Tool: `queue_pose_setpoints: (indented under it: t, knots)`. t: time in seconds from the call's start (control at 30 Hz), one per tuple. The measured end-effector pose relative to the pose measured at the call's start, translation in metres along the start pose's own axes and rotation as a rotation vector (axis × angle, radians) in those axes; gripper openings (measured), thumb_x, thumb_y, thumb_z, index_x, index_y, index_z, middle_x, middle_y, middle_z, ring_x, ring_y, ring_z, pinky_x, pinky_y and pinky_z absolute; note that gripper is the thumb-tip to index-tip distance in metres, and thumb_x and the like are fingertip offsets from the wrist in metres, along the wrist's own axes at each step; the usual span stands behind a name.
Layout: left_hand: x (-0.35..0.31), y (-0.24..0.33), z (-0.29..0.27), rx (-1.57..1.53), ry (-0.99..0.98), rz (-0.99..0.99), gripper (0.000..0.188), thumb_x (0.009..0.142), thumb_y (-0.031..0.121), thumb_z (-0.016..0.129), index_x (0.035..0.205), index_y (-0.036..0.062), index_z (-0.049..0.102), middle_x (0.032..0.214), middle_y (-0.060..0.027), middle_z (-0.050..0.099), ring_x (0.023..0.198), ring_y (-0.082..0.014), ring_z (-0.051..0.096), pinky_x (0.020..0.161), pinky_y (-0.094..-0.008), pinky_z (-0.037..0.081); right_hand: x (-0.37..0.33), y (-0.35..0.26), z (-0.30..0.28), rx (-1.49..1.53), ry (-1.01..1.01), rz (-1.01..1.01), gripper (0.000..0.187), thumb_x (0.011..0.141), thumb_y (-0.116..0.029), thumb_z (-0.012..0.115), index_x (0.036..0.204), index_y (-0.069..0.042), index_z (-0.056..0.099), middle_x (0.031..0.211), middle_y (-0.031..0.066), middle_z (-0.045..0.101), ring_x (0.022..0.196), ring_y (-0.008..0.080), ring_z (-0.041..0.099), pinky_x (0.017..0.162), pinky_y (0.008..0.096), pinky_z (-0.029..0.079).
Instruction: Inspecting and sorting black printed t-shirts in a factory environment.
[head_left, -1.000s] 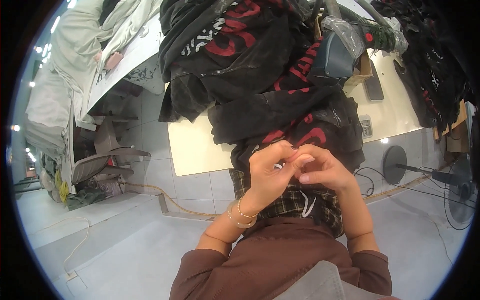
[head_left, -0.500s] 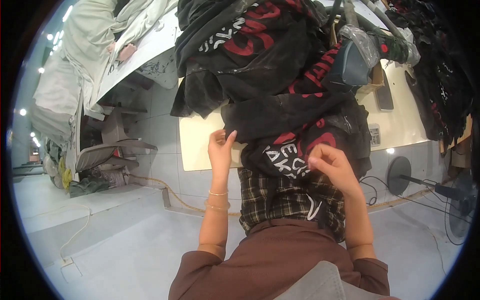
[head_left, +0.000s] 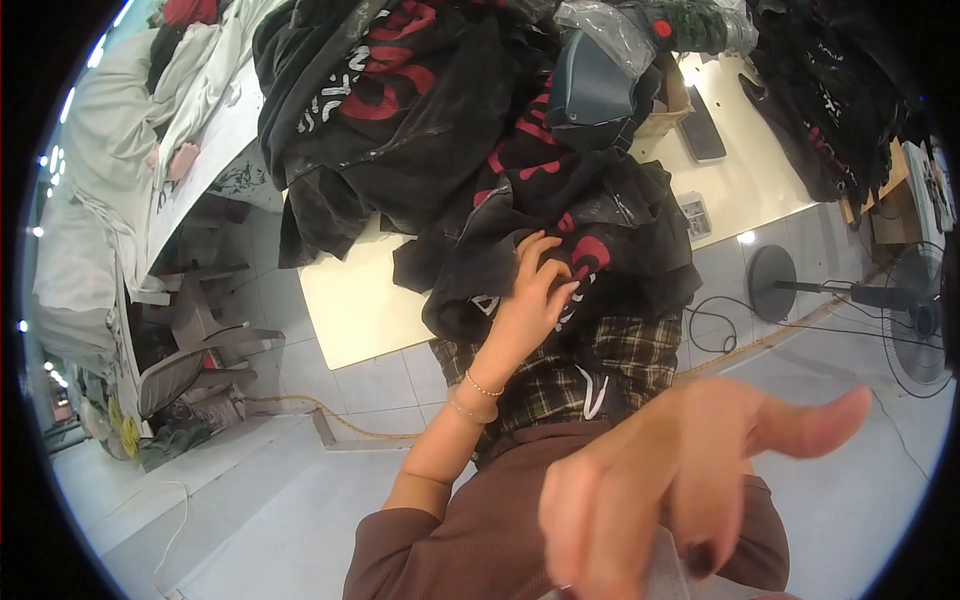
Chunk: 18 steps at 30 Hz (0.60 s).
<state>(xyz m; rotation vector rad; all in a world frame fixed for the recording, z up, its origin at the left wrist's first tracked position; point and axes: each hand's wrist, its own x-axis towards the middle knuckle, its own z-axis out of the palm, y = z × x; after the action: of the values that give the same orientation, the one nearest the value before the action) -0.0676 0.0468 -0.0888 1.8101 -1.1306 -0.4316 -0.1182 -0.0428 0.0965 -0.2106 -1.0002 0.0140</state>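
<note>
Garment (head_left: 650, 255), black with red and white print, lies over the near edge of the table (head_left: 355, 315); arranging it seems the step in hand. The left hand (head_left: 535, 275) rests on it, fingers loosely curved, any grip uncertain; the right hand (head_left: 650, 470) is raised, thumb spread, apparently empty, so two-handed work calls for lowering it. Far right, a cardboard box (head_left: 675, 108) and small tray (head_left: 693, 217) have contents I cannot tell.

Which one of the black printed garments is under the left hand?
The black printed garment nearest the plaid cloth: the left hand is on it. The upper-left heap and far-right pile lie farther away, untouched.
</note>
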Motion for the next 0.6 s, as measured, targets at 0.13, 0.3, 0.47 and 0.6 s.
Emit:
queue_pose_setpoints:
  t: [0.13,0.3,0.47,0.6]
  knots:
    - [-0.003,0.003,-0.007,-0.014,-0.01,-0.009,0.016,0.082,0.014,0.072,0.088,0.0023,0.062,0.127,-0.0147,0.053,0.129,-0.0359,0.042,0.105,-0.0425,0.035,0.01,-0.002,0.002,-0.112,-0.022,-0.032,0.095,0.069,-0.077,0.066,0.107,0.009,0.055,0.112,0.0363,0.058,0.093,0.0372,0.063,0.074,0.0413,0.052]
    - [-0.013,0.015,-0.03,-0.166,-0.009,-0.12,0.014,0.086,0.011,0.068,0.095,0.0009,0.063,0.12,-0.0121,0.059,0.111,-0.0288,0.058,0.091,-0.0352,0.047,0.02,-0.004,0.005,-0.079,-0.103,-0.104,0.103,0.062,-0.077,0.072,0.105,0.014,0.052,0.105,0.0351,0.06,0.078,0.0351,0.066,0.067,0.0372,0.053]
    - [-0.051,-0.019,-0.061,-0.395,-0.042,-0.255,0.017,0.093,0.012,0.061,0.101,-0.0013,0.066,0.11,-0.01,0.066,0.096,-0.0171,0.063,0.081,-0.0281,0.05,0.023,-0.008,-0.003,-0.128,-0.144,-0.068,0.104,0.06,-0.077,0.074,0.106,0.015,0.053,0.105,0.0344,0.059,0.078,0.0343,0.066,0.066,0.0367,0.053]
    - [-0.066,-0.032,-0.082,-0.434,-0.098,-0.847,0.033,0.095,0.024,0.061,0.103,-0.0075,0.066,0.091,-0.0101,0.071,0.081,-0.014,0.066,0.075,-0.0252,0.052,0.013,-0.007,-0.002,-0.186,-0.092,-0.058,0.097,0.069,-0.076,0.062,0.111,0.011,0.051,0.102,0.0357,0.06,0.083,0.0393,0.063,0.069,0.0439,0.051]
